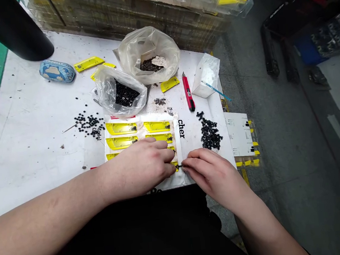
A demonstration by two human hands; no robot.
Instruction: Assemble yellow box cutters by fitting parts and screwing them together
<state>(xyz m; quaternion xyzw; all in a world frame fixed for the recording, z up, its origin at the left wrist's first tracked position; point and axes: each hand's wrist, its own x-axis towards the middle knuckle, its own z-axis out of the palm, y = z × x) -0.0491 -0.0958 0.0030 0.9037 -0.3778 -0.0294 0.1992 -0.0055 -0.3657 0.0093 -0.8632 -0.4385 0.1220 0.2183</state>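
Note:
Yellow plastic shells lie in two columns on a printed white sheet. My left hand reaches across them, its fingers curled down and closed on the yellow shell at the near right, which it mostly covers. Small dark fittings show at the right ends of the shells behind. My right hand pinches a small thin black part between thumb and forefinger, at the right end of that same shell. A pile of small black plastic pieces lies beyond my right hand.
Open plastic bags of black rings and small brown parts stand behind. Around them are a red utility knife, a white container with a blue stick, scattered black discs, a blue case and a black cylinder.

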